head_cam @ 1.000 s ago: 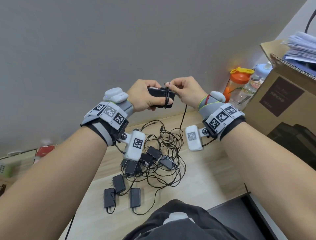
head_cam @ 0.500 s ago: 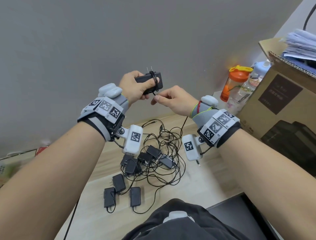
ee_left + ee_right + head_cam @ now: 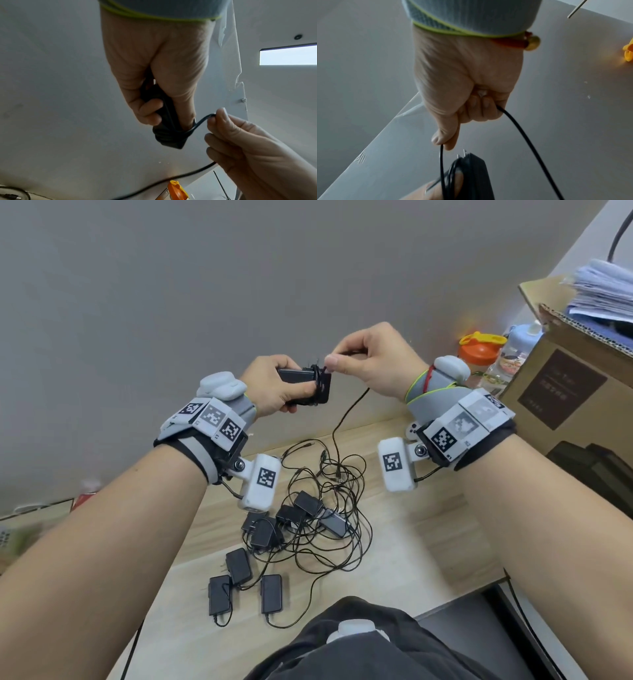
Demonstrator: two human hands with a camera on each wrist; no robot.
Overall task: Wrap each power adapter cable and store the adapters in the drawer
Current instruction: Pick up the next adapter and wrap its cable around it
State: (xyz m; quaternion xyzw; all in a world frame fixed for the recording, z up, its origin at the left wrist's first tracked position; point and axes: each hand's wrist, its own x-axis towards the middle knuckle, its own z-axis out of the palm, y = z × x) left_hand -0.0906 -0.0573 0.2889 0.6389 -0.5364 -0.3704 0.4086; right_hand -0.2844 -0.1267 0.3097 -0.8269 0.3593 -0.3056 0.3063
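Gripping a black power adapter (image 3: 303, 386) in mid-air above the tabletop (image 3: 407, 546), the left hand (image 3: 274, 386) has its fingers and thumb curled round the adapter's body, with the two metal prongs pointing up. Several turns of thin black cable (image 3: 346, 419) already lie wound around the adapter's right end. The right hand (image 3: 371, 361) sits just beside it, slightly higher, pinching the cable between thumb and forefinger right at the wound end; the other fingers are curled in, and the cable passes through them. In the left wrist view the cable leaves the wrapped turns, loops up to the right fingertips (image 3: 221, 117) and comes out again below that hand. From there the loose length hangs down to the tabletop and joins a tangle of cables (image 3: 329, 508).

Lying in that tangle are several more black adapters (image 3: 291, 518), their cords unwrapped and crossing one another. Nearer the person, three adapters (image 3: 239, 580) lie side by side, flat on the light wood, close together but clear of the main knot.

At the right stands a cardboard box (image 3: 568, 392) with a stack of papers (image 3: 603, 292) on top, and beside it an orange-lidded bottle (image 3: 479, 350) and a pale blue bottle (image 3: 524, 337) against the grey wall (image 3: 239, 285).
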